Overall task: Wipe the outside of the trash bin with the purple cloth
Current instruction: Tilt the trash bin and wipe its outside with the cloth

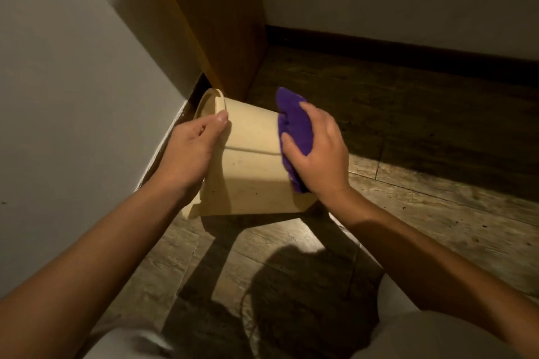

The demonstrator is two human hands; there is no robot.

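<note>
A beige trash bin (250, 160) is tipped on its side over the wooden floor, its open rim toward the left wall and its base toward the right. My left hand (189, 148) grips the bin at the rim end, thumb on top. My right hand (318, 154) presses a folded purple cloth (294, 128) flat against the bin's base end. The cloth covers most of the base, and part of it is hidden under my fingers.
A white wall (73, 96) runs close along the left. A wooden cabinet panel (210, 23) stands right behind the bin. A dark baseboard (408, 49) lines the back wall. Wooden floor (423, 183) stretches to the right. My knees in light clothing show at the bottom.
</note>
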